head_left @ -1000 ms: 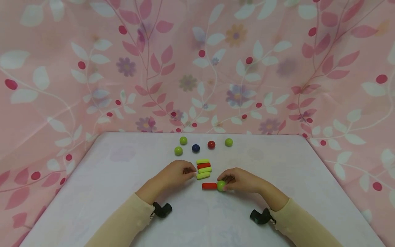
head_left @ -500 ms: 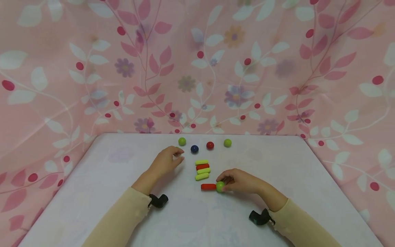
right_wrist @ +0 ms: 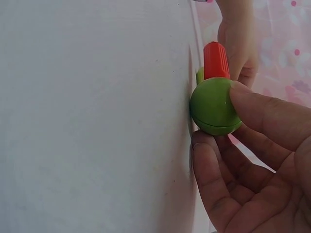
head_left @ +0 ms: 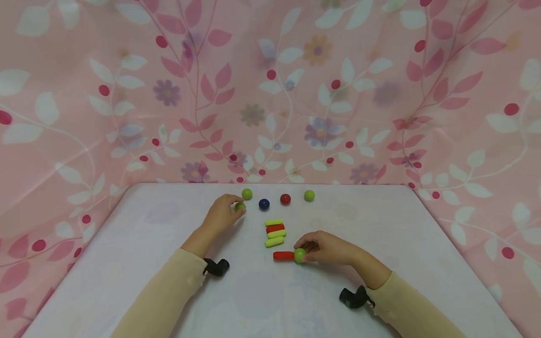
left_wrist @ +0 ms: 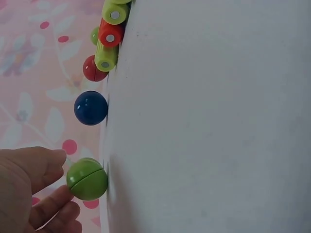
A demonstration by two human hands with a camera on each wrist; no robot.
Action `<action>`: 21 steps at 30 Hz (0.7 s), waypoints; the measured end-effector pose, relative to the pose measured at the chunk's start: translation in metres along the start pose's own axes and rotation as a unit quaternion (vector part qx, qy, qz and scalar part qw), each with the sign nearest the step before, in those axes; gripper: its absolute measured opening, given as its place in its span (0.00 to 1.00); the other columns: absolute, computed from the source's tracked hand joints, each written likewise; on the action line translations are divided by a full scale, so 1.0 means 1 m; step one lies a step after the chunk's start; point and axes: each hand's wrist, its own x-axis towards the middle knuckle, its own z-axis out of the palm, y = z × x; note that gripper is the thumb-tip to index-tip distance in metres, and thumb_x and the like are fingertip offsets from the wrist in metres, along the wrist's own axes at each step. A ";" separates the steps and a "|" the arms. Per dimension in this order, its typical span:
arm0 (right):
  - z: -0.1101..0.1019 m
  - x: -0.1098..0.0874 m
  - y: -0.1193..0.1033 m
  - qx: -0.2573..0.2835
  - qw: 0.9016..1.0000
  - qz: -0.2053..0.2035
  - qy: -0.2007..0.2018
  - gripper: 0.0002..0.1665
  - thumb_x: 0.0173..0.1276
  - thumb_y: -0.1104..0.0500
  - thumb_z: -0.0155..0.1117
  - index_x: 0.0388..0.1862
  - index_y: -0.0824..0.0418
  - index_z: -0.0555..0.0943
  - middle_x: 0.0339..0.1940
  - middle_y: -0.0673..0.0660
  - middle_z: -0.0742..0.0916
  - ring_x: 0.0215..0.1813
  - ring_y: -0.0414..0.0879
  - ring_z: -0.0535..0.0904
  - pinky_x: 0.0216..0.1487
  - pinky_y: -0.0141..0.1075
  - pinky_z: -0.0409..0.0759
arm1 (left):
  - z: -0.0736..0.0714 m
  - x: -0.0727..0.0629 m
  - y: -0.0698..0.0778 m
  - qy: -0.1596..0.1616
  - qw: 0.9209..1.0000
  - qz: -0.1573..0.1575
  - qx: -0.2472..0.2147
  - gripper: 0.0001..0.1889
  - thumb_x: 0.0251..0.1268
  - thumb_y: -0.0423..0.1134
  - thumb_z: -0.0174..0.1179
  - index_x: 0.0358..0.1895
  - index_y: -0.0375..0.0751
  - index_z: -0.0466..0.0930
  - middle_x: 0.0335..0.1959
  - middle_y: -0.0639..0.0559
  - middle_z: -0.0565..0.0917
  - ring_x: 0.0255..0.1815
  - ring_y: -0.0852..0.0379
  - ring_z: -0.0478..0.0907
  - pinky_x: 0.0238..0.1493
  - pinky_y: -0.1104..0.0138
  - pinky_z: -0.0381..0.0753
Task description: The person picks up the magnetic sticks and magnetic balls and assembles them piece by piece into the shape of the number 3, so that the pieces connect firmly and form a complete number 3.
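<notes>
My right hand pinches a glossy green ball between thumb and fingers. A red magnetic rod joins the ball and points left, lying low over the table. At the back left, my left hand reaches round another green ball resting on the table. In the left wrist view its fingers come up against that ball's side, while the thumb tip looks slightly apart from it. In the head view the hand covers part of this ball.
Yellow rods and a red rod lie stacked side by side mid-table. Behind them sit a blue ball, a red ball and green balls. A floral curtain hangs beyond the white table.
My left hand has moved from beside the rods, back and left, to the green ball at the back left. My right hand keeps its pinch on its ball, nearly still.
</notes>
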 end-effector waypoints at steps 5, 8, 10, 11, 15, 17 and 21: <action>0.000 0.000 0.000 0.004 1.000 0.001 -0.002 0.17 0.67 0.60 0.71 0.54 0.56 0.83 0.49 0.46 0.85 0.49 0.45 0.80 0.53 0.37 0.80 | 0.001 0.003 -0.004 -0.013 1.000 -0.006 -0.009 0.17 0.66 0.38 0.66 0.56 0.37 0.82 0.57 0.39 0.80 0.62 0.42 0.75 0.67 0.50 0.69; 0.000 0.000 0.000 0.006 1.000 0.003 -0.004 0.17 0.67 0.60 0.71 0.55 0.56 0.83 0.49 0.47 0.85 0.49 0.45 0.80 0.53 0.37 0.80 | 0.001 0.005 -0.005 -0.022 1.000 -0.009 -0.015 0.17 0.67 0.38 0.66 0.57 0.37 0.82 0.56 0.39 0.80 0.59 0.43 0.76 0.65 0.50 0.71; 0.000 0.000 0.000 0.010 1.000 0.004 -0.005 0.17 0.67 0.61 0.71 0.55 0.57 0.83 0.49 0.47 0.85 0.49 0.45 0.80 0.53 0.37 0.80 | 0.001 0.006 -0.005 -0.027 0.999 -0.011 -0.020 0.17 0.67 0.37 0.66 0.57 0.37 0.82 0.56 0.39 0.80 0.58 0.43 0.76 0.64 0.50 0.72; 0.000 0.000 0.000 0.010 1.000 0.004 -0.005 0.17 0.67 0.61 0.71 0.55 0.57 0.83 0.49 0.47 0.85 0.50 0.45 0.80 0.53 0.38 0.80 | 0.001 0.007 -0.005 -0.028 0.999 -0.012 -0.022 0.17 0.67 0.37 0.66 0.57 0.37 0.82 0.56 0.39 0.80 0.57 0.43 0.76 0.64 0.50 0.72; -0.001 0.000 0.000 0.012 1.000 0.006 -0.006 0.17 0.67 0.61 0.71 0.55 0.57 0.83 0.49 0.47 0.85 0.50 0.45 0.80 0.54 0.38 0.80 | 0.001 0.008 -0.006 -0.028 0.999 -0.008 -0.026 0.17 0.66 0.35 0.66 0.56 0.35 0.82 0.54 0.38 0.81 0.55 0.42 0.77 0.62 0.50 0.73; -0.001 -0.001 0.000 0.011 1.000 0.008 -0.006 0.17 0.67 0.61 0.71 0.55 0.56 0.83 0.49 0.47 0.85 0.50 0.45 0.80 0.54 0.38 0.80 | 0.002 0.008 -0.006 -0.027 0.999 -0.001 -0.021 0.16 0.65 0.34 0.65 0.55 0.34 0.83 0.53 0.38 0.82 0.54 0.42 0.77 0.61 0.49 0.73; 0.000 -0.002 0.000 0.009 1.000 0.009 -0.005 0.17 0.67 0.61 0.71 0.54 0.56 0.83 0.49 0.47 0.85 0.49 0.45 0.80 0.53 0.38 0.80 | 0.003 0.008 -0.006 -0.033 0.999 -0.003 -0.018 0.16 0.65 0.32 0.64 0.55 0.34 0.83 0.53 0.38 0.83 0.53 0.44 0.78 0.61 0.50 0.73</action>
